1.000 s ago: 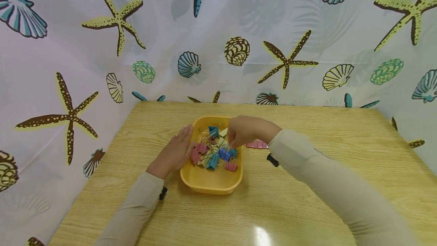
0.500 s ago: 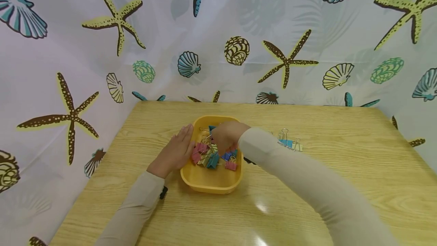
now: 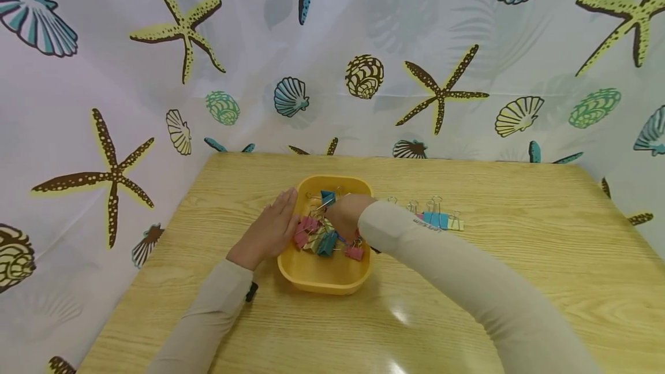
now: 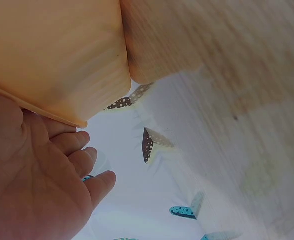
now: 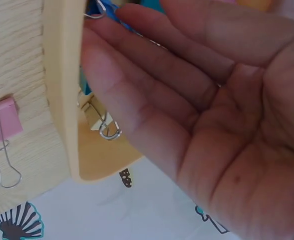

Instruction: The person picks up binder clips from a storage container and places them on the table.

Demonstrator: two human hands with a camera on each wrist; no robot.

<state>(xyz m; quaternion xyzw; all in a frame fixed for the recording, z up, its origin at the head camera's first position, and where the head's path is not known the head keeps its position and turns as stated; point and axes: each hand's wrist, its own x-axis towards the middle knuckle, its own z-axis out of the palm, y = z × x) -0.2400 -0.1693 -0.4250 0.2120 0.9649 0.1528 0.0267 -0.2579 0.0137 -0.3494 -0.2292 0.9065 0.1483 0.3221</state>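
Right hand [image 3: 347,213]: whether it grips anything hidden, centre of head view
Tray [image 4: 56,50]: cut off, upper left of left wrist view
Pink clip [image 5: 5,122]: cut by left edge, right wrist view

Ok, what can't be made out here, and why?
What, if anything, the right hand grips: head view, hidden by its own back.
Part of the row of pink, blue and yellow binder clips: head view, behind the beige fabric right sleeve.
Inside of the yellow plastic tray: left wrist view, hidden by its wall.
Dark lettering on that sleeve: head view, too small to read.
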